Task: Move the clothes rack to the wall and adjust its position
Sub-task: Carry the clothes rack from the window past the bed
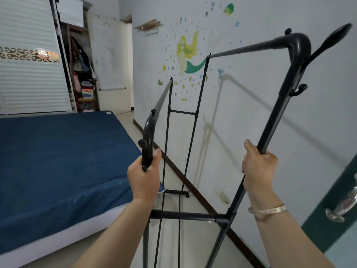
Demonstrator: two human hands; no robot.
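Both forearms reach forward from the bottom edge, the right one wearing a bracelet. The left hand has its fingers clamped around the near curved post of the black clothes rack, and the right hand is closed on the taller post nearer the wall. The rack stands on the floor between the blue bed and the wall with its mermaid sticker.

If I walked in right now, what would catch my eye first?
Probably the black metal clothes rack in the middle, gripped on each near upright by the left hand and right hand. Behind it, a mermaid sticker brightens the white wall; a blue-covered bed fills the left.
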